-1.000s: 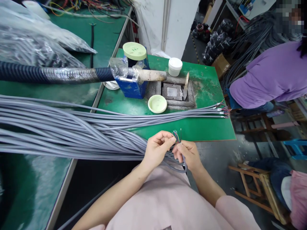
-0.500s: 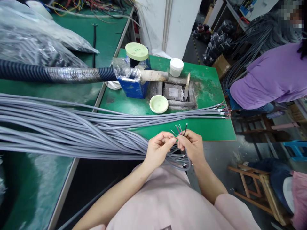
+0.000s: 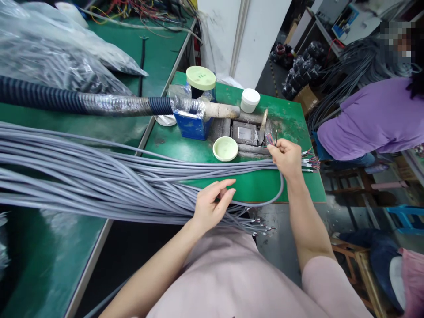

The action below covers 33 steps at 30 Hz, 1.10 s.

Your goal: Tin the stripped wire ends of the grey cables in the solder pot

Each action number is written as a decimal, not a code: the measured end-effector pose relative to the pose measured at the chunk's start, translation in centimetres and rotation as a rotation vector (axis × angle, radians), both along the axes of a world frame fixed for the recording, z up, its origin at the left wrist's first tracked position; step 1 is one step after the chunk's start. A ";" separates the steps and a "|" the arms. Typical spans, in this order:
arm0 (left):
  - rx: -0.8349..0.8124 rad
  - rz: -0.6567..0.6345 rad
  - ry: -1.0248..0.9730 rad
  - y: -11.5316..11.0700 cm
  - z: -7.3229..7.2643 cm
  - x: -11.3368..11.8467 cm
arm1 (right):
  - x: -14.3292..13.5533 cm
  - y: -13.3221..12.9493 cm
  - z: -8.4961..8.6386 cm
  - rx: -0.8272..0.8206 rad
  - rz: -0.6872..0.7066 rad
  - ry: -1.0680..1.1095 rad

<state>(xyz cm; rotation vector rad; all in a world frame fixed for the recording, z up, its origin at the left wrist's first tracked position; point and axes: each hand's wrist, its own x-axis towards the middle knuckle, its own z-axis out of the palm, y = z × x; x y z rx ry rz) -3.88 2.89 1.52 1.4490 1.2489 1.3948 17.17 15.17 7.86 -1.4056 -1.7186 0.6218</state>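
Note:
My right hand (image 3: 287, 159) pinches the end of one grey cable (image 3: 276, 194), its thin coloured wires (image 3: 270, 139) fanning up past the fingertips. It is above the green bench, right of a square metal pot (image 3: 245, 132) with a shiny surface. The held cable bends down and back to the left in a loop. My left hand (image 3: 213, 205) is empty, thumb and forefinger apart, over a thick bundle of grey cables (image 3: 132, 190). Stripped cable ends (image 3: 261, 226) from that bundle hang at the bench's front edge.
A pale green dish (image 3: 225, 149) stands left of the pot, with a flat scraper (image 3: 263, 126) at its right. A ribbed hose (image 3: 115, 105) ends above it, near a blue box (image 3: 192, 126) and a white tub (image 3: 250, 100). A co-worker in purple (image 3: 367, 119) sits at right.
My right hand has moved forward and right with the cable end, toward the metal pot. My left hand has let go of the wires and its fingers have parted. The view has shifted slightly.

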 end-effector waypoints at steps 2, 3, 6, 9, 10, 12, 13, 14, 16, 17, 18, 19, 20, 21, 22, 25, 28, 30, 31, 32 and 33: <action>0.156 0.037 0.119 0.4 -0.9 -0.3 | 0.2 2.7 -0.3 0.014 0.012 -0.116; 0.217 0.028 0.161 0.5 -1.3 -0.4 | 0.2 3.9 -0.4 0.019 0.016 -0.179; 0.334 -0.010 0.240 0.7 -2.2 -0.4 | -0.1 6.9 -0.9 0.022 0.022 -0.394; 0.367 -0.006 0.246 0.6 -2.2 -0.4 | -0.6 8.8 -1.5 -0.011 0.039 -0.583; 0.371 -0.006 0.243 0.6 -2.2 -0.3 | -0.8 9.3 -1.8 -0.026 0.044 -0.627; 0.385 -0.009 0.240 0.6 -2.1 -0.3 | -1.0 10.0 -2.3 -0.048 0.049 -0.697; 0.391 -0.011 0.240 0.6 -2.1 -0.3 | -1.1 10.3 -2.6 -0.055 0.051 -0.727; 0.394 -0.013 0.242 0.6 -2.1 -0.3 | -1.2 10.5 -2.8 -0.057 0.053 -0.754; 0.393 -0.013 0.247 0.7 -2.2 -0.3 | -1.3 10.8 -3.2 -0.058 0.057 -0.794; 0.392 -0.014 0.251 0.7 -2.2 -0.3 | -1.4 11.0 -3.3 -0.059 0.059 -0.807; 0.390 -0.014 0.255 0.7 -2.3 -0.3 | -1.5 11.0 -3.5 -0.060 0.061 -0.815; 0.392 -0.012 0.259 0.6 -2.3 -0.3 | -1.5 11.1 -3.6 -0.061 0.061 -0.821; 0.393 -0.010 0.262 0.6 -2.4 -0.3 | -1.6 11.2 -3.6 -0.064 0.061 -0.828; 0.396 -0.009 0.265 0.6 -2.4 -0.3 | -1.7 11.2 -3.7 -0.066 0.060 -0.834; 0.397 -0.008 0.267 0.6 -2.4 -0.3 | -1.7 11.2 -3.7 -0.069 0.059 -0.839; 0.400 -0.008 0.272 0.6 -2.4 -0.3 | -1.7 11.2 -3.9 -0.074 0.060 -0.853; 0.401 -0.007 0.275 0.7 -2.4 -0.3 | -1.6 11.2 -4.0 -0.075 0.062 -0.858; 0.403 -0.001 0.272 0.7 -2.3 -0.2 | -1.6 11.2 -4.1 -0.072 0.062 -0.855; 0.404 0.003 0.269 0.7 -2.3 -0.2 | -1.5 11.2 -4.1 -0.069 0.062 -0.851; 0.404 0.005 0.265 0.7 -2.4 -0.2 | -1.5 11.1 -4.1 -0.065 0.062 -0.846; 0.402 0.005 0.257 0.6 -2.4 -0.2 | -1.5 11.1 -4.0 -0.061 0.061 -0.840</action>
